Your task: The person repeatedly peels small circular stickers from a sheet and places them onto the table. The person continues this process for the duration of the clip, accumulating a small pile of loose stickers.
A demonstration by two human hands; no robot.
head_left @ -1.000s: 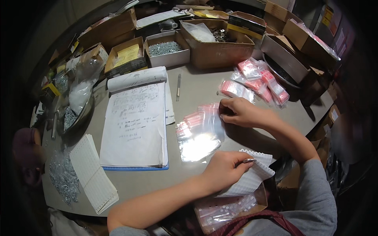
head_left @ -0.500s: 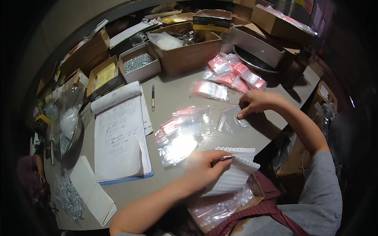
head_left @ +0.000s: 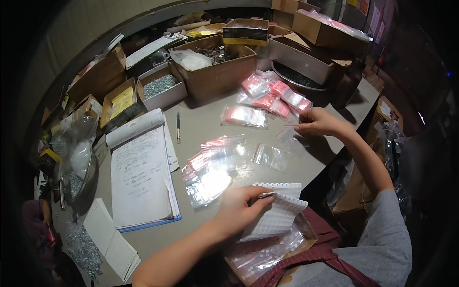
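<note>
My left hand (head_left: 241, 210) is closed, thumb against fingers, on a folded white sticker sheet (head_left: 267, 225) with a scalloped edge. Under the sheet, at the table's near edge, a cardboard box (head_left: 311, 235) holds clear bags with small white round spots. My right hand (head_left: 321, 122) pinches the edge of a clear zip bag (head_left: 289, 136) above the table. Between my hands lies another clear zip bag (head_left: 270, 158). To its left, several red-topped zip bags (head_left: 210, 165) are fanned out, overlapping. Bundles of red-and-clear zip bags (head_left: 277, 98) are heaped beyond my right hand.
A clipboard with written sheets (head_left: 141, 186) lies left of the bags, a pen (head_left: 178, 126) beside it. Boxes of metal parts (head_left: 160, 86) line the back. Loose screws (head_left: 81, 246) and a notebook (head_left: 112, 239) lie at left. A dark bottle (head_left: 348, 86) stands at right.
My right hand has drawn one zip bag away from the other, up and to the right. The other bag stays lying on the table. My left hand keeps its hold on the sticker sheet.
</note>
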